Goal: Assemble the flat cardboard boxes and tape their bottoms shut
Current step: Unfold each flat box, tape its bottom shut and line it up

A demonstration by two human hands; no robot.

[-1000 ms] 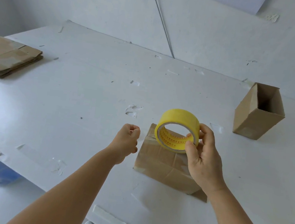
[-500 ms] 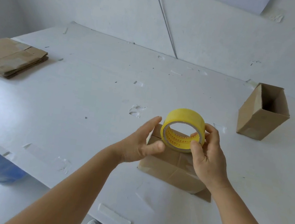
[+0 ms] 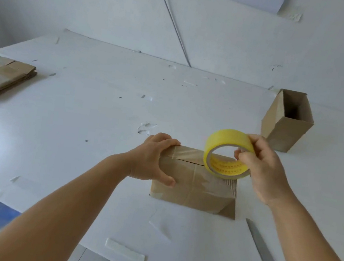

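A brown cardboard box (image 3: 194, 189) stands bottom-up on the white table (image 3: 81, 119) in front of me, its flap seam showing along the top. My left hand (image 3: 152, 158) grips the box's left top corner, fingers over the far edge and thumb on the near face. My right hand (image 3: 262, 167) holds a yellow tape roll (image 3: 226, 156) upright above the box's right end, fingers through the core. A clear strip of tape lies across the top from the left corner toward the roll.
An assembled open box (image 3: 287, 120) stands at the back right. A stack of flat cardboard boxes (image 3: 2, 77) lies at the far left. A knife with a light blue handle (image 3: 268, 257) lies near the front right edge. Tape scraps dot the table.
My left hand moved from the roll onto the box's left top corner and now grips it. My right hand carried the roll to the right, and a tape strip now spans the top.
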